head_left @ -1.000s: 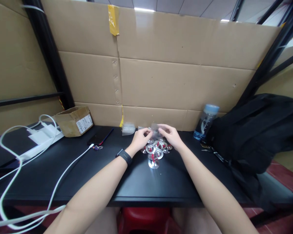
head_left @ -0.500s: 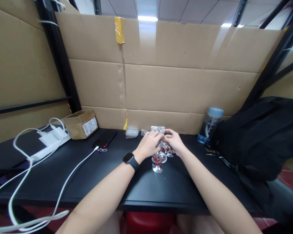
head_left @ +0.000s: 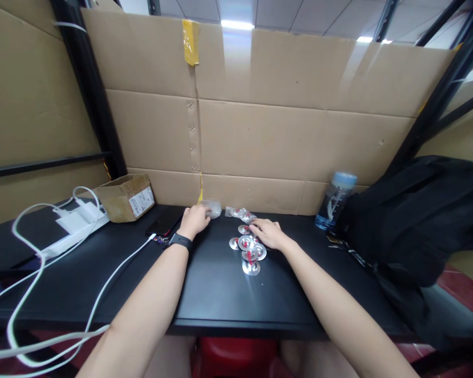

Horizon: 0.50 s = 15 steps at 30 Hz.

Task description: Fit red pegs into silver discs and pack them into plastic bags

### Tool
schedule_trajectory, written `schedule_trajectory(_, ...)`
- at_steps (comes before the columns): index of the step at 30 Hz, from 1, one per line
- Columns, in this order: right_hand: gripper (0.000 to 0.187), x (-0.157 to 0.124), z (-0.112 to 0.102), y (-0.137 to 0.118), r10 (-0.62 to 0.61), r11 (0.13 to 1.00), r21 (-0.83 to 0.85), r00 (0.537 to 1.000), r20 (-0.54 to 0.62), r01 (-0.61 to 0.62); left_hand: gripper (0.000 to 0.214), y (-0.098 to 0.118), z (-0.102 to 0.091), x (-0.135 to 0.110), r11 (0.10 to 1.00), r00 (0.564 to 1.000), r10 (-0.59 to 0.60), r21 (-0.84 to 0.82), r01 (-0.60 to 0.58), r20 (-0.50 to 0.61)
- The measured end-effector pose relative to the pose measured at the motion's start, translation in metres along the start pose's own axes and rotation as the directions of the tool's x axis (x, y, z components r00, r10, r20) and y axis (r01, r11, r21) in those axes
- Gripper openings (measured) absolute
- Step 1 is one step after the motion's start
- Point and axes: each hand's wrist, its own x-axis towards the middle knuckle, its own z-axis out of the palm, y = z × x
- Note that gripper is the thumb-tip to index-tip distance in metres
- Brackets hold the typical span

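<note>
Several shiny metal discs with red centres [head_left: 249,248] lie in a small heap on the black table [head_left: 220,294]. My right hand [head_left: 268,234] rests on the heap's right side, fingers curled over the discs. My left hand [head_left: 194,220], with a black watch on the wrist, reaches to the back left and touches a small clear plastic bag [head_left: 212,208] by the cardboard wall. A second crumpled clear bag [head_left: 240,213] lies just behind the discs.
A black phone [head_left: 162,224] with keys lies left of my left hand. A small cardboard box [head_left: 126,197], a white charger and cables [head_left: 63,231] fill the left side. A blue-capped water bottle [head_left: 333,200] and a black backpack [head_left: 413,215] stand at the right.
My left hand left the disc heap and moved left to the clear bag by the wall. The crumpled bag that both hands held now lies behind the discs. My right hand stays at the heap.
</note>
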Motion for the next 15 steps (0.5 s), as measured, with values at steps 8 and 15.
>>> schedule_trajectory(8,0.051,0.009,0.006,-0.002,0.049,0.999,-0.016,0.992,0.114,-0.047,0.043,0.001,0.027,0.005,1.0,0.978,-0.025,0.006,0.024,0.205)
schedule_trajectory(15,0.06,0.007,-0.007,0.021,0.19,0.966,-0.177,0.982,-0.014,-0.19,0.043,0.002,0.027,0.006,0.999,0.973,-0.053,0.022,0.049,0.223)
